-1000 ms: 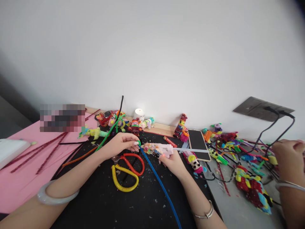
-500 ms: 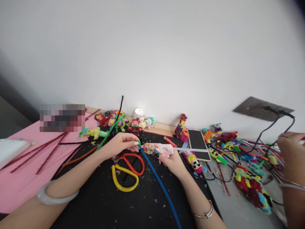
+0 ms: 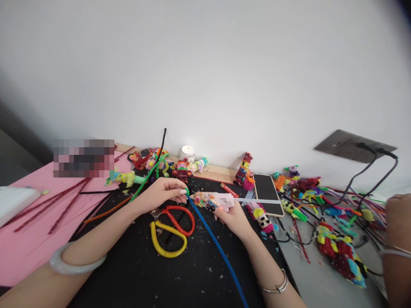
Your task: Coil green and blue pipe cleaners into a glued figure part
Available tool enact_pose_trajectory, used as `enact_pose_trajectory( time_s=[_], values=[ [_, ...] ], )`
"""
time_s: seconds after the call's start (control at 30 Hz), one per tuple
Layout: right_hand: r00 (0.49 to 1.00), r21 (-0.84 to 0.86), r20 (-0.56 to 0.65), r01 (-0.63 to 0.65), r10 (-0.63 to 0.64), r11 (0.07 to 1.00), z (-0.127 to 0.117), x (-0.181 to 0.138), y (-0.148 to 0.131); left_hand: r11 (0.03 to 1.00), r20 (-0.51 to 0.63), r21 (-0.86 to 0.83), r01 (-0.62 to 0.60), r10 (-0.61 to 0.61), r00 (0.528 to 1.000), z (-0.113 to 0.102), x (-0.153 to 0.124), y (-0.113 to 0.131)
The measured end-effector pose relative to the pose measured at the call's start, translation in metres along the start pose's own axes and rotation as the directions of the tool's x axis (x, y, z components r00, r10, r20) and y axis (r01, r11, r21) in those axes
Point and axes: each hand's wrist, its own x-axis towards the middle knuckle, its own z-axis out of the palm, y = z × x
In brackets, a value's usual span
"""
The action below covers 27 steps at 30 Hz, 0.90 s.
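Observation:
Between the fingertips of my left hand (image 3: 168, 192) is a small green piece (image 3: 187, 191), pinched at the end of a long blue pipe cleaner (image 3: 214, 239) that trails down toward me. My right hand (image 3: 233, 220) is wrapped round a pale pink glue gun (image 3: 221, 200) with a clear glue stick poking out of its back. Coloured bits coat the front of the gun, and its nozzle is close to the green piece; whether they touch I cannot tell. Scissors (image 3: 170, 233) with one red and one yellow handle lie below my left hand, their blades partly hidden.
Pipe-cleaner figures (image 3: 245, 173) line the wall, near a white candle (image 3: 187, 154). A phone (image 3: 269, 194) lies right of the glue gun. Cords run from a wall socket (image 3: 355, 145) over the grey table. Another person's hand (image 3: 398, 218) is at the far right. Pink paper (image 3: 28, 248) lies left.
The other person's hand at the right edge has moved lower. My own hands, the glue gun and the green piece have barely shifted.

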Motion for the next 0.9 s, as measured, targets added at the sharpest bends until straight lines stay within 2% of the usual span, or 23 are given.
enact_pose_trajectory(
  time_s=[0.4, 0.9],
  values=[
    [1.000, 0.013, 0.002, 0.013, -0.013, 1.000, -0.0001, -0.0007, -0.0014, 1.000, -0.002, -0.002, -0.008, 0.008, 1.000, -0.0023, 0.0003, 0.0003],
    [0.999, -0.050, 0.037, -0.014, 0.016, 0.999, -0.0033, -0.0003, -0.0034, 1.000, -0.025, -0.002, -0.003, 0.003, 1.000, -0.0022, 0.0006, 0.0023]
  ],
)
